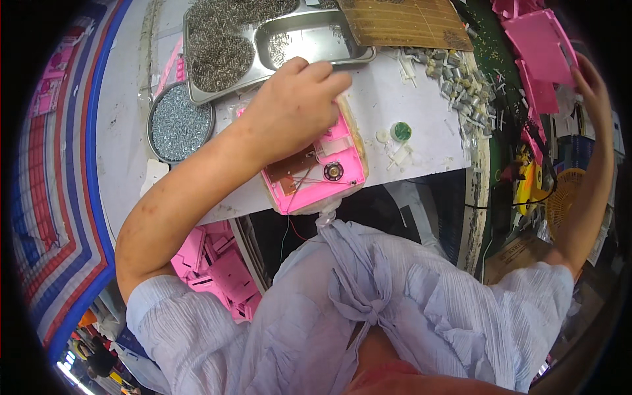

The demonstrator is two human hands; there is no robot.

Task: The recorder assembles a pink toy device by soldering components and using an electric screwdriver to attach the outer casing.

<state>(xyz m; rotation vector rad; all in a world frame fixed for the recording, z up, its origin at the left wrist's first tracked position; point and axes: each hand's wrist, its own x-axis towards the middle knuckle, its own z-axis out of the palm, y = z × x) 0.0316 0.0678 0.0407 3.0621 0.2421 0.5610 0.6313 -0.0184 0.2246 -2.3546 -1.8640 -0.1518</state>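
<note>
A pink plastic case lies open near the table's front edge. Inside it are a brown board, a round black part like a small speaker, and thin wires. My left hand is over the far part of this case with its fingers curled down, and whatever they hold is hidden beneath. Out at the far right, my right hand has its fingers on the edge of a flat pink plastic panel. More pink panels hang or stack around that one.
Behind the case stands a metal compartment tray of small metal parts. A round dish of screws sits left. Small cylindrical parts are heaped at right by a cardboard sheet. A green-topped little container stands nearer. Pink pieces pile below the table.
</note>
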